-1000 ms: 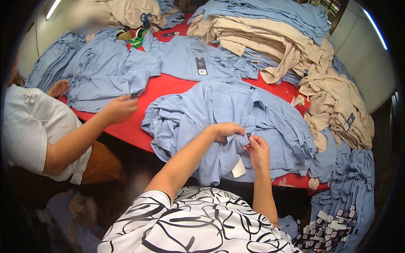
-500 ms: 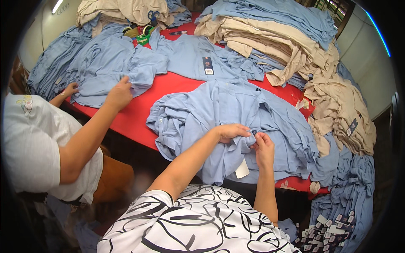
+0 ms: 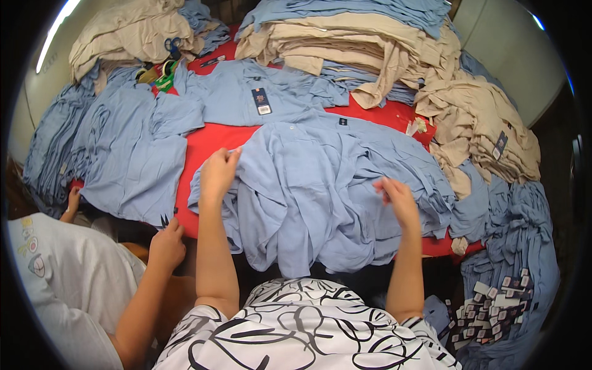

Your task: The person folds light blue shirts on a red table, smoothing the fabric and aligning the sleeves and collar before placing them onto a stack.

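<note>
A light blue shirt [image 3: 296,197] lies spread in front of me, its lower part draping over the near table edge. My left hand [image 3: 220,174] is closed, thumb and fingers pinching fabric at the shirt's left side. Over the right side hovers my right hand [image 3: 398,197], its fingers apart and slightly blurred, with nothing visible in them. A small dark neck label [image 3: 343,121] shows near the shirt's far edge. Beyond it lies another blue shirt [image 3: 225,92] with a dark hang tag [image 3: 261,100].
At left, a co-worker's hand [image 3: 168,243] holds small dark snips [image 3: 164,221] beside a blue shirt [image 3: 132,160]. Beige and blue garments [image 3: 364,46] are stacked at the back; more beige garments [image 3: 481,117] lie right. Scissors [image 3: 173,45] and a green tape dispenser [image 3: 165,81] sit back left.
My hands have parted from the small label between them; the left moved left to the shirt's side. The shirt is spread differently. The co-worker's right hand came nearer, now showing snips.
</note>
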`<act>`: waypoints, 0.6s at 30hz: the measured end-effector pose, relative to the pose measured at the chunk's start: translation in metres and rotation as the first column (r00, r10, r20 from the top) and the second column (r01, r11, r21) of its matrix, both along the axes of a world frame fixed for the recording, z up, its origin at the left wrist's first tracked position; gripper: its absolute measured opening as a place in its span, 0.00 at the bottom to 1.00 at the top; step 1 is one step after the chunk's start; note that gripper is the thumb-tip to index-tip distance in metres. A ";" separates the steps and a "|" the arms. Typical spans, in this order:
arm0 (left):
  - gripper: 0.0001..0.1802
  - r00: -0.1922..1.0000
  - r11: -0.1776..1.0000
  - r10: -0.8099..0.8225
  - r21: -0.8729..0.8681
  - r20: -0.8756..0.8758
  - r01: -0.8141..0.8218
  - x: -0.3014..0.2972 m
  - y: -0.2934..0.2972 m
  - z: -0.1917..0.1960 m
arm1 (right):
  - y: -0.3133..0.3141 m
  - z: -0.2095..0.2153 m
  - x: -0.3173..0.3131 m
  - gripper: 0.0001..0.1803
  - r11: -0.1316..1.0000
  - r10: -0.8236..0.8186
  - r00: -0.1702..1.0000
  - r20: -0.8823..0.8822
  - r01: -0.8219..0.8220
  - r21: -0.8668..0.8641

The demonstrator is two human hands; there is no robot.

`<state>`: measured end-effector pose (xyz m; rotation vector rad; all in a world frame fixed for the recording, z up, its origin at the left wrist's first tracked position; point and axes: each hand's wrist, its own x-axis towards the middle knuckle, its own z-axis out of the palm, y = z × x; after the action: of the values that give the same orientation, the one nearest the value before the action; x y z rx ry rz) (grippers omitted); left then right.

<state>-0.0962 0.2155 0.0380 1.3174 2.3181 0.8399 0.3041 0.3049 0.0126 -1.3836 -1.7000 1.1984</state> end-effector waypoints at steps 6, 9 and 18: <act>0.25 0.962 0.995 -0.051 -0.101 -0.268 0.025 -0.013 0.020 -0.055 | 0.057 -0.051 -0.082 0.22 0.884 -0.233 0.863 0.449 -0.005 0.467; 0.22 0.977 0.975 0.143 0.193 -0.155 -0.112 -0.023 -0.018 -0.025 | 0.071 -0.017 -0.009 0.16 0.925 -0.236 0.971 -0.038 0.236 0.296; 0.17 0.571 0.522 -0.540 0.778 0.618 -0.349 0.038 -0.097 0.115 | -0.018 0.175 0.123 0.22 0.804 0.077 0.556 -0.827 0.456 0.382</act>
<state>-0.0583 0.1181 0.1535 0.9171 0.9405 2.1731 0.4268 0.2873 0.1875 -0.4582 -1.0130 0.8577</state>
